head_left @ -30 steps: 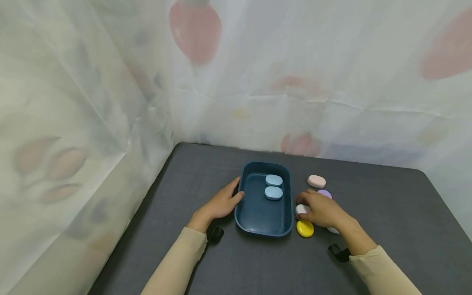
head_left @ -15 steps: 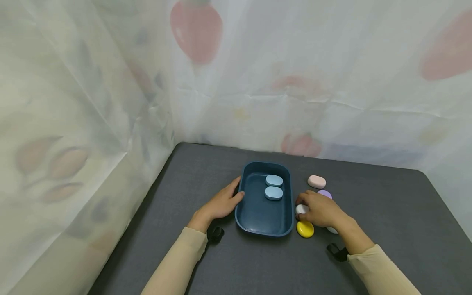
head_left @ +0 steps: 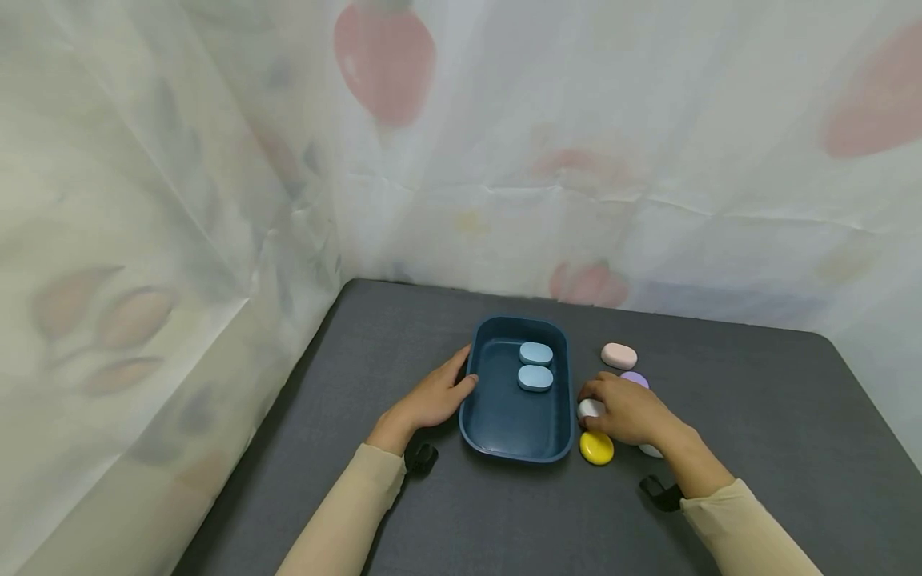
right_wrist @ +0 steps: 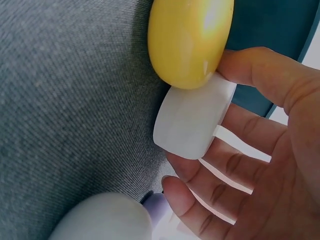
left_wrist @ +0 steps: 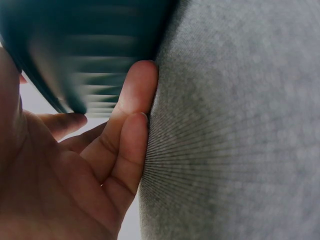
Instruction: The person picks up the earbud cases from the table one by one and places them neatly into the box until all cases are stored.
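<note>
A dark blue rectangular tray (head_left: 479,432) with rounded corners stands on the grey table. My left hand (head_left: 432,396) holds its left side, thumb over the rim and fingers along the outer wall (left_wrist: 100,50). Two pale blue oval bars, an upper bar (head_left: 535,354) and a lower bar (head_left: 535,378), lie inside the tray. Right of the tray, my right hand (head_left: 634,410) grips a white soap-like bar (right_wrist: 192,117) between thumb and fingers. A glossy yellow rounded piece (head_left: 596,448) lies right beside that white bar, near the thumb.
Beyond my right hand lie a pink oval bar (head_left: 619,355) and a partly hidden purple piece (head_left: 635,378). Another white piece (head_left: 651,451) shows under my right wrist. A printed fabric curtain (head_left: 504,176) hangs behind and left of the table (head_left: 756,416).
</note>
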Demonstrator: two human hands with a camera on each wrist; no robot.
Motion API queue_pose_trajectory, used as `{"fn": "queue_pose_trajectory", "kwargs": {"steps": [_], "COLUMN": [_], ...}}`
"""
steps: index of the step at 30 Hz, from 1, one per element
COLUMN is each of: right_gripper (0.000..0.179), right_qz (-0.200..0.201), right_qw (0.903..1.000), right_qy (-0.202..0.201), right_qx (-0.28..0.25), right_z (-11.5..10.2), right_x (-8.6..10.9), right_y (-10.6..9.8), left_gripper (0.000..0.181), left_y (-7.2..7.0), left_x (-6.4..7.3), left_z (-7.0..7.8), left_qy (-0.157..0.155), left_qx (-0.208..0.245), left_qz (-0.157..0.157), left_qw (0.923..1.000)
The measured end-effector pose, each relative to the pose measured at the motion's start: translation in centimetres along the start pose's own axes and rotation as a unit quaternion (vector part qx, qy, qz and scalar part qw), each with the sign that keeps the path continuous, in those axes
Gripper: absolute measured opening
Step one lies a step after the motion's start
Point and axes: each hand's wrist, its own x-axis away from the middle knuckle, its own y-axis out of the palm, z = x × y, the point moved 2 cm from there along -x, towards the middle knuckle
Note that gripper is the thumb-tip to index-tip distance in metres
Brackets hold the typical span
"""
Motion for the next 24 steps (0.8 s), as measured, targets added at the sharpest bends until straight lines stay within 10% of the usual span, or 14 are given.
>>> {"fn": "queue_pose_trajectory", "kwargs": {"steps": [24], "right_gripper": [0.031], "right_qz": [0.007], "right_qw": [0.9995], "right_qy": [-0.003], "right_qx": [-0.031], "right_z": [0.2], "right_x": [0.2], "right_y": [-1.9], "left_gripper": [0.066], "left_y": [0.1], "left_x": [0.0], "left_z": [-0.3], "left_qy": [-0.004], "left_qx": [0.003], "left_qz": [-0.003], "left_qw": [1.0000]}}
